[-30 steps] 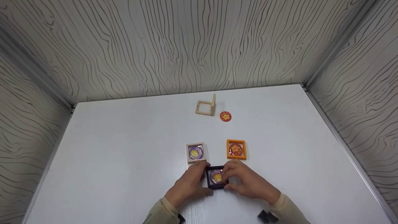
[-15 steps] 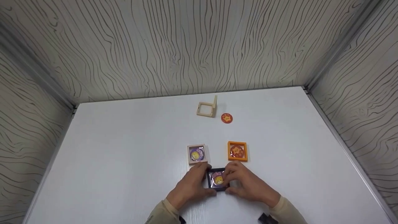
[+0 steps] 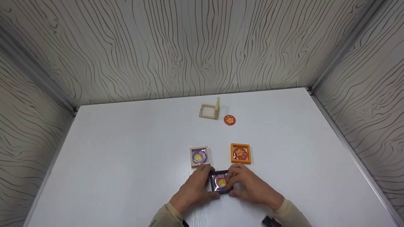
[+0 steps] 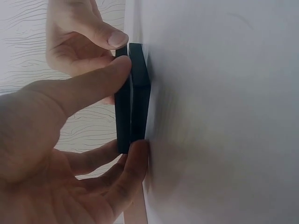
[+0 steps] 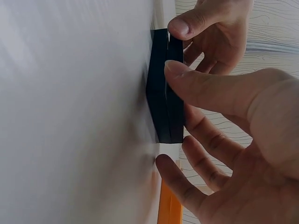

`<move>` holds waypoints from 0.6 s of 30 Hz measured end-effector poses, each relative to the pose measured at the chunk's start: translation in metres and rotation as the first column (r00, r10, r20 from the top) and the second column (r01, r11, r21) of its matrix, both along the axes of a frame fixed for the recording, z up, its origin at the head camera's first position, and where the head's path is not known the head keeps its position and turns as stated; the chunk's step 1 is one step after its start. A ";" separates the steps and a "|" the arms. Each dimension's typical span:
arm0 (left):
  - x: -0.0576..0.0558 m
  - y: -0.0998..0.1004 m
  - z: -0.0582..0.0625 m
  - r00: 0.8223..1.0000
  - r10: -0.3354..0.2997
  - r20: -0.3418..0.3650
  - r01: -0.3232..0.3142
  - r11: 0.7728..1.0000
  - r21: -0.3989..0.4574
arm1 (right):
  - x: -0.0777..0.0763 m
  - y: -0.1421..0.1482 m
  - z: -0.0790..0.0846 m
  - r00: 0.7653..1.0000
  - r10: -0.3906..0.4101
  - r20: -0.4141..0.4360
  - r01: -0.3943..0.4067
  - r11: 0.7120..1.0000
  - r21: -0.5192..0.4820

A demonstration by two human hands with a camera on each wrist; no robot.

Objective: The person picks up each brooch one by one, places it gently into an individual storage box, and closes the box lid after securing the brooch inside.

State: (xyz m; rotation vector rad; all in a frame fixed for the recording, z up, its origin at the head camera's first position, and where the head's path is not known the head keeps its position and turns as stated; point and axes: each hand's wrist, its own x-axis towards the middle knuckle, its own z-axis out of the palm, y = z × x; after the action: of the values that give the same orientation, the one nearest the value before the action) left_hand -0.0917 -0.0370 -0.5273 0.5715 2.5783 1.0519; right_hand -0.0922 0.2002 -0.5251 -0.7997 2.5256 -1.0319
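Note:
Both hands hold a small square black display frame [image 3: 222, 191] low over the table. Behind its clear window shows a round purple badge [image 3: 221, 181] with a yellow bear. My left hand [image 3: 195, 186] grips the left side, thumb at the near edge and fingers at the far edge. From the right, my right hand [image 3: 251, 185] pinches the frame, with fingertips covering part of the window. In the left wrist view, the black frame [image 4: 140, 102] stands as two stacked halves with a narrow gap between them. The right wrist view shows the right thumb [image 5: 194, 86] across the halves' seam.
Just beyond the hands lie a pale wooden frame [image 3: 191, 157] with a purple bear badge and an orange frame [image 3: 232, 154] with a red star badge. Farther back, an open wooden frame [image 3: 207, 118] has its lid raised, beside a loose red star badge [image 3: 229, 120].
The head view has shifted slightly. Both hands keep nearly the same grip on the black frame, and the other frames and the loose badge stay in place.

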 end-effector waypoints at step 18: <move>-0.002 0.004 0.004 0.999 -0.037 -0.036 0.037 0.999 -0.026 | 0.001 -0.002 0.000 0.999 -0.015 -0.033 0.015 1.000 0.008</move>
State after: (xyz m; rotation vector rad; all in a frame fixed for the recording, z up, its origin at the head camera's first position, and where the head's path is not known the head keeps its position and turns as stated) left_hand -0.0934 -0.0335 -0.5237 0.6355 2.5985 1.0041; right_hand -0.0910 0.1984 -0.5251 -0.8025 2.5652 -1.0213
